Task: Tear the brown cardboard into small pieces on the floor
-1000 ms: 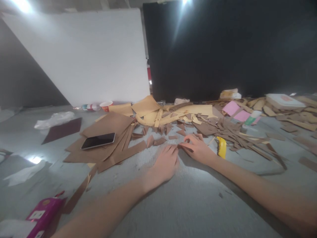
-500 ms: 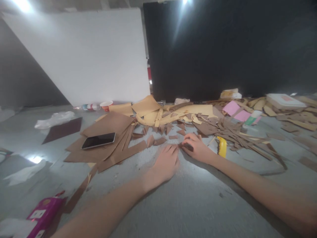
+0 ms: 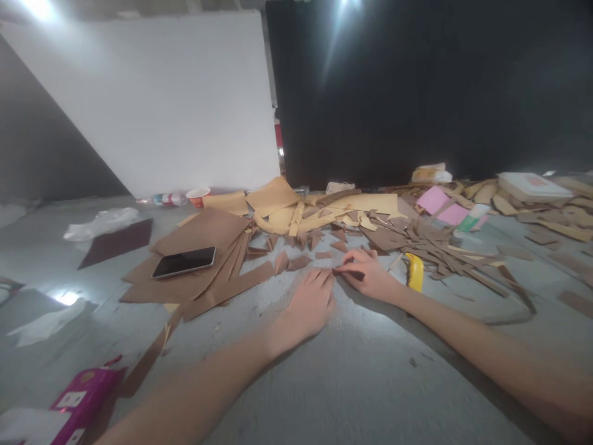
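My right hand [image 3: 369, 276] pinches a small brown piece of sheet material [image 3: 341, 270] between thumb and forefinger, just above the grey table. Close by on the left, my left hand [image 3: 312, 303] rests knuckles up on the tabletop. Its fingers are together and bent down, with their tips beside the brown piece; whatever lies under them is hidden. Beyond both hands are several small brown offcuts, some of them triangular, such as one folded-looking scrap [image 3: 281, 262]. A yellow-handled tool [image 3: 414, 272] lies right of my right wrist.
A phone [image 3: 185, 262] lies on stacked brown sheets [image 3: 143, 287] at left. Nearer me is a purple device [image 3: 88, 392]. Heaps of brown strips [image 3: 435, 247] and tan scraps [image 3: 380, 204] spread across the back and right. A paper cup [image 3: 198, 196] and bottle [image 3: 170, 199] stand near the white panel [image 3: 176, 105].
The dark flat patch seen earlier within my right hand's grip no longer shows there. My right thumb and fingers have shifted slightly; my left hand stays almost in place.
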Motion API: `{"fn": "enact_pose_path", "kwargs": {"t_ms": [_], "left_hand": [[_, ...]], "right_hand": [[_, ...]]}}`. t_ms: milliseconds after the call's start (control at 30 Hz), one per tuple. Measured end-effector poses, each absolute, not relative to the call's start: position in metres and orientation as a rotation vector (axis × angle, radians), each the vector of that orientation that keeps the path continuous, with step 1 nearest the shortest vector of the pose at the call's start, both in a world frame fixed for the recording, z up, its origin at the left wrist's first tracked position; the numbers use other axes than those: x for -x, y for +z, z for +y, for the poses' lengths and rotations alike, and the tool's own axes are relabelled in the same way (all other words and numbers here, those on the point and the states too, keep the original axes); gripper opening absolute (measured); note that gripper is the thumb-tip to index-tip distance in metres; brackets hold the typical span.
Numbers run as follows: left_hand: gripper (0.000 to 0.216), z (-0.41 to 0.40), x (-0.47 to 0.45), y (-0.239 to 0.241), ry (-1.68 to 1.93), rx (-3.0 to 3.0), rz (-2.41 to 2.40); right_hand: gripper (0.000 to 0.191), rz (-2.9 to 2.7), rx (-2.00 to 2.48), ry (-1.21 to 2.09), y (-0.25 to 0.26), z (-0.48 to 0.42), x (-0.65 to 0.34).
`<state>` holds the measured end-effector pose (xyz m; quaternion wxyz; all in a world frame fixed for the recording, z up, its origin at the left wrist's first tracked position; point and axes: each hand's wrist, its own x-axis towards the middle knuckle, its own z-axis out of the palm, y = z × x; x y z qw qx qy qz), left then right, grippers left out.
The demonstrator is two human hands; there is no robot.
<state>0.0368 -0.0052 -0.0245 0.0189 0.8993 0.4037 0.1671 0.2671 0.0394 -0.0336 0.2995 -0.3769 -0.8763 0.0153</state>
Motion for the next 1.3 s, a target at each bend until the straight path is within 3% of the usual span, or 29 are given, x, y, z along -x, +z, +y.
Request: {"fn": "enact_pose_path", "kwargs": {"t_ms": [500, 1300], "left_hand": [[0.037, -0.005, -0.037, -0.026, 0.533, -2.761, 1.243], [0.034, -0.006, -0.036, -0.024, 0.543, -2.785, 1.217]], "right_hand": [[0.025, -2.366, 0.933, 0.165, -0.034, 0.042, -0.271], [0.028, -2.476, 0.915, -0.039, -0.026, 0.03, -0.266]]}}
